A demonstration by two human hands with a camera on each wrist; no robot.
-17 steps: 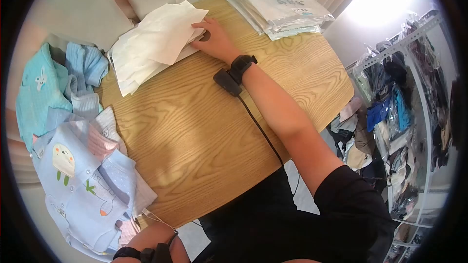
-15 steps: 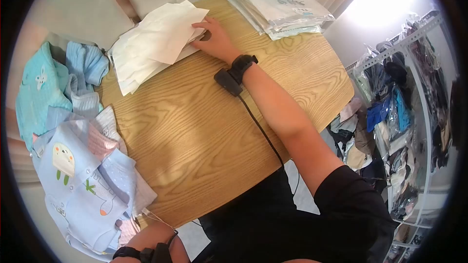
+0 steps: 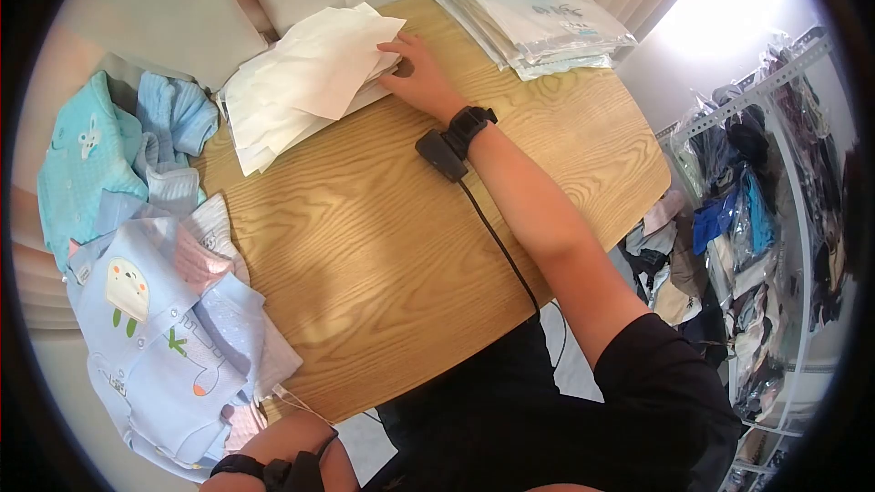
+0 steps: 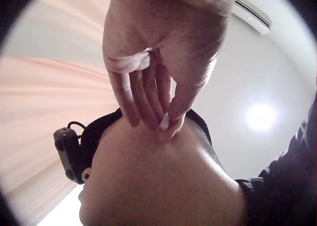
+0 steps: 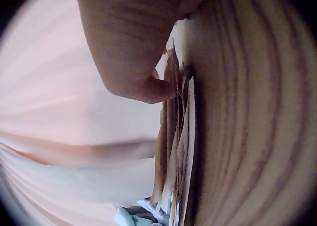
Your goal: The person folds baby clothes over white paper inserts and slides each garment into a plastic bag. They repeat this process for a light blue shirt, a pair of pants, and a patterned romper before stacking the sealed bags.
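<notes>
A fanned stack of white paper sheets (image 3: 301, 82) lies at the far side of the wooden table. At its right edge is my right hand (image 3: 421, 77), pinching sheets with the index finger on top and the thumb at the side. In the right wrist view, the thumb (image 5: 161, 90) presses against the stacked sheet edges (image 5: 173, 122). My left hand (image 4: 158, 62) is raised to the chin and neck, its fingers hanging loosely curled and fingertips at the skin. In the head view only the left forearm (image 3: 301, 446) shows, at the bottom; the hand is hidden.
Folded baby clothes (image 3: 155, 310) in pale blue, pink and teal lie along the table's left side. Clear plastic bags (image 3: 547, 14) are stacked at the far right. A shelf rack with bagged garments (image 3: 738, 219) stands right of the table. A cable (image 3: 497, 237) trails from the right wrist.
The head view has shifted slightly, so the table and papers sit a little further right. My right hand stays at the same edge of the paper stack.
</notes>
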